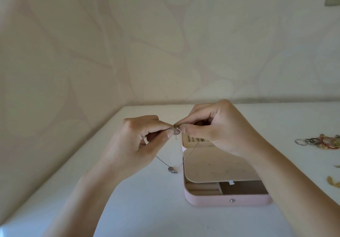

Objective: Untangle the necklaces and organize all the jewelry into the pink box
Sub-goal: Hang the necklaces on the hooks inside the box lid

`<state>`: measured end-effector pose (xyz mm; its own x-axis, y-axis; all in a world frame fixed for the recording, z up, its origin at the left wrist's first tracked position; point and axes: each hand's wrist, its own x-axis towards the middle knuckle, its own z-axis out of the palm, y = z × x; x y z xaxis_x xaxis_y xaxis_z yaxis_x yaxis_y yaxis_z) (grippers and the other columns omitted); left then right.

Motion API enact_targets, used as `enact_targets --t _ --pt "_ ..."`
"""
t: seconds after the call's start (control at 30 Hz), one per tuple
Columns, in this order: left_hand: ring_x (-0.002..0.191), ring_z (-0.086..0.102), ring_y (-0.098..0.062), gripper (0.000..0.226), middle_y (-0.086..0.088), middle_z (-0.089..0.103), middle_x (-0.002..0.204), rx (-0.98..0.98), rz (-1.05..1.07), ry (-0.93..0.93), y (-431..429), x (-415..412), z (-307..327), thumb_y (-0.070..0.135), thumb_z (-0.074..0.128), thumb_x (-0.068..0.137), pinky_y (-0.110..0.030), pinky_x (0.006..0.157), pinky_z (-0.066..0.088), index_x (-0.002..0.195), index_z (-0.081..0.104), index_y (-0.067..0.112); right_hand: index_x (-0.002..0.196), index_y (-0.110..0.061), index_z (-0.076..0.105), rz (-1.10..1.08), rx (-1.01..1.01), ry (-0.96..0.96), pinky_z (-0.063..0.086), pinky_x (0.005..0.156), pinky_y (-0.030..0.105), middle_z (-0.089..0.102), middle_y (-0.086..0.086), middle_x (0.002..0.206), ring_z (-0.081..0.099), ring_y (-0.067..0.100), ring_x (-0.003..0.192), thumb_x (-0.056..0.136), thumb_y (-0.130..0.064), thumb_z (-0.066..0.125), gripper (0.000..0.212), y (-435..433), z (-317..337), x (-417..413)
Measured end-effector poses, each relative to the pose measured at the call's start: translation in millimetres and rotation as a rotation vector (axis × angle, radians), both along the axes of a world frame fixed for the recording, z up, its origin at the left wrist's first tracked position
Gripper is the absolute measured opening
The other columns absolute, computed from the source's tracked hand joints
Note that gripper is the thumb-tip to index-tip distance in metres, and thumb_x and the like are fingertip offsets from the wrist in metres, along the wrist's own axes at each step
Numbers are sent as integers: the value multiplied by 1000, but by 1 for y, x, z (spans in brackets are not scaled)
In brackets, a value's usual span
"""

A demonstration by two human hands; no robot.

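Pinching one necklace (172, 170), left hand (136, 143) and right hand (219, 132) hover near open pink box (211, 201).

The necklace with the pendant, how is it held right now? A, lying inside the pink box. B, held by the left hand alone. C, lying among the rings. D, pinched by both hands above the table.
D: the left hand and right hand each pinch the necklace at its top, its loop hanging beside the open pink box.
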<state>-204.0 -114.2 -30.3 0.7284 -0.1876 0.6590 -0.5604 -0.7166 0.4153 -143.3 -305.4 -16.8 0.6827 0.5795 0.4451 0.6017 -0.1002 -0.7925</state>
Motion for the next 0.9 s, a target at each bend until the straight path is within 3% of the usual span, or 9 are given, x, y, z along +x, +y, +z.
enact_targets --t 0.13,0.23,0.37,0.5,0.63,0.77,0.9 --pt "52 39 -7 21 13 45 59 -10 7 18 1 0 0 33 55 86 -13 50 26 86 74 25 77 -39 76 -57 -48 -34 40 57 25 64 -6 74 54 6 59 80 -21 70 19 0 -4 2" --pt "54 40 -10 23 7 48 60 -47 -6 45 0 0 0 39 55 85 -18 49 29 84 73 26 77 -41 76 -65 -36 -44 39 56 24 64 -6 73 53 4 58 81 -20 70 22 1 -5 2" --pt "51 35 -7 23 7 48 58 -97 46 57 -2 -3 1 45 57 82 -14 48 25 83 73 27 79 -28 78 -67 41 -59 36 50 18 61 -7 65 46 5 51 81 -13 71 17 3 -5 1" --pt "47 24 -10 15 -13 40 55 -216 96 112 -4 -3 1 40 67 83 -20 44 18 77 72 28 86 -29 78 -71 -13 -130 31 51 21 61 -11 69 38 7 51 82 -23 71 10 3 -5 2" --pt "47 22 -11 22 5 30 49 -276 89 164 -8 -2 1 41 64 78 -20 44 16 65 68 23 87 -37 76 -42 -105 -120 33 55 28 60 -14 67 42 6 53 78 -43 69 13 0 -6 2" --pt "43 22 -8 42 9 30 43 -318 66 217 -7 3 -3 57 61 80 -16 43 17 57 57 22 85 -26 76 -14 -42 -48 30 52 32 58 9 61 38 28 53 87 -31 64 13 1 -5 4" --pt "43 32 -9 43 6 40 44 -374 -60 318 -10 10 -8 57 59 83 -18 45 25 58 58 23 76 -6 62 137 107 268 41 55 25 54 6 67 50 16 56 95 -12 50 23 -2 12 9"
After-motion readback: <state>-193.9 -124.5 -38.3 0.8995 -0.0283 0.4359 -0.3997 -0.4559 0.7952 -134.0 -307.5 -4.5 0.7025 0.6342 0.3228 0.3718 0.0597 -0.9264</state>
